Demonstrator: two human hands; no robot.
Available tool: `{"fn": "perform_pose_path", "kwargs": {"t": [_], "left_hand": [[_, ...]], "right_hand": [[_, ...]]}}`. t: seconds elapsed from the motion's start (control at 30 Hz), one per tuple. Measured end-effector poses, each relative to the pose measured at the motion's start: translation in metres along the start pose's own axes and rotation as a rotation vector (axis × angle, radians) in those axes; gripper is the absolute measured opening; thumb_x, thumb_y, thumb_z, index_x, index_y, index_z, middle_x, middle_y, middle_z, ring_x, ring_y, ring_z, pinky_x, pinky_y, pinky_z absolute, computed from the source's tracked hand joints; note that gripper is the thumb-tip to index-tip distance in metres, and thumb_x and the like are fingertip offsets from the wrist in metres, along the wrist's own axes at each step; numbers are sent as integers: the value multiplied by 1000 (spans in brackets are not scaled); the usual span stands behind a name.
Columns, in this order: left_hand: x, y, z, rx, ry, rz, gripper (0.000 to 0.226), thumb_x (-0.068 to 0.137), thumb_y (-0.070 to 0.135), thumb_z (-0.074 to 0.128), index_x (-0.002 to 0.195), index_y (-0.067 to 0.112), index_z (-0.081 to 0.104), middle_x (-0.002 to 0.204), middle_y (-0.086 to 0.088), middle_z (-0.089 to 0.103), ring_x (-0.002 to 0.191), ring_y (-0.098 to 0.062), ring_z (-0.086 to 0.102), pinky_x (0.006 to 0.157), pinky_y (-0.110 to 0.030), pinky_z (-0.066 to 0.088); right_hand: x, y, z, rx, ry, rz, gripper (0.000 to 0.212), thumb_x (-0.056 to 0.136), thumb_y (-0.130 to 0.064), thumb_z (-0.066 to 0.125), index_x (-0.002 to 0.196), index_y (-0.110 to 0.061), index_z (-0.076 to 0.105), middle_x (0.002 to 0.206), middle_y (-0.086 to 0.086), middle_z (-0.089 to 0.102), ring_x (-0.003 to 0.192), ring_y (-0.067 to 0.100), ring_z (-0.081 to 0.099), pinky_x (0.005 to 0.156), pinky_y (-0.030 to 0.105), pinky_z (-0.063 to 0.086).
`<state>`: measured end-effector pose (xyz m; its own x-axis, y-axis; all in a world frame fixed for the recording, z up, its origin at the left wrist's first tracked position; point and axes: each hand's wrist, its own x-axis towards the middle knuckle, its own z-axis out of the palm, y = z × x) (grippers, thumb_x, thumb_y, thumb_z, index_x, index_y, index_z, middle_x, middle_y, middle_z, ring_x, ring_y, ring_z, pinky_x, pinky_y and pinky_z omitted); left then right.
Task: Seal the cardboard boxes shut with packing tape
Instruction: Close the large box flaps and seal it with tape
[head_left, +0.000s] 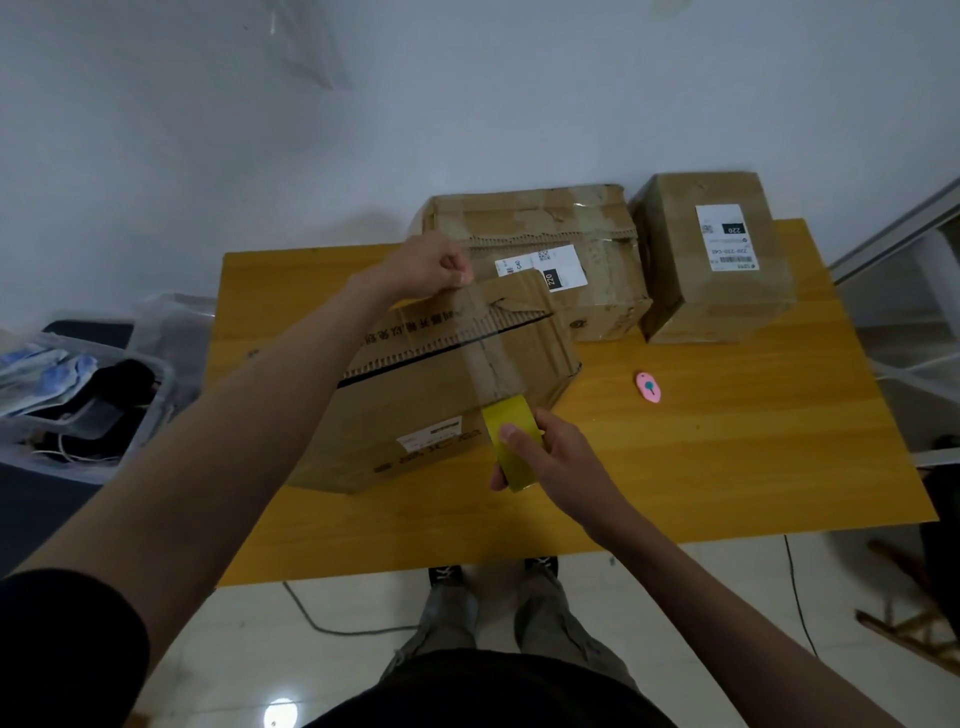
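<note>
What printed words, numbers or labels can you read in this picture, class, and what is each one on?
"220": dark patch on the white label of the middle box.
"220": white label of the right box.
Printed characters on the near box, its small sticker and all barcodes and fine print: too blurred to read.

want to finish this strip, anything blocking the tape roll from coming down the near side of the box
Nothing visible does. The right hand holds the yellow tape roll at the nearest box; the side below is bare. The pink cutter lies apart on the table.
</note>
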<state>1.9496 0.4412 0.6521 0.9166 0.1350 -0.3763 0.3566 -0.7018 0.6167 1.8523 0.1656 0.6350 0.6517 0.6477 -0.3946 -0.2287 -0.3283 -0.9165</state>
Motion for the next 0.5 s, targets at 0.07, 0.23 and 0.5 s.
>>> {"fn": "perform_pose_path", "kwargs": {"t": [0.07, 0.23, 0.5], "left_hand": [[-3, -3, 5, -131, -80, -80, 19, 102, 16, 58, 86, 15, 68, 88, 7, 62, 83, -7, 55, 67, -23, 38], [-12, -6, 14, -321, -122, -159, 21, 103, 21, 56, 110, 13, 74, 108, 4, 68, 96, -9, 59, 80, -30, 43], [-35, -2, 30, 96, 416, 180, 37, 106, 26, 49, 140, 18, 59, 140, -2, 53, 119, -17, 57, 102, -30, 47]], "right_hand": [[0, 2, 1, 4, -14, 11, 21, 105, -25, 50, 107, -8, 61, 78, 14, 74, 78, 25, 73, 78, 40, 57], [1, 5, 1, 26, -11, 16, 21, 106, -24, 48, 107, -7, 60, 78, 15, 73, 77, 26, 72, 76, 35, 56], [1, 6, 1, 95, -33, 31, 21, 106, -24, 48, 110, -7, 59, 80, 17, 73, 78, 31, 71, 74, 33, 56]]}}
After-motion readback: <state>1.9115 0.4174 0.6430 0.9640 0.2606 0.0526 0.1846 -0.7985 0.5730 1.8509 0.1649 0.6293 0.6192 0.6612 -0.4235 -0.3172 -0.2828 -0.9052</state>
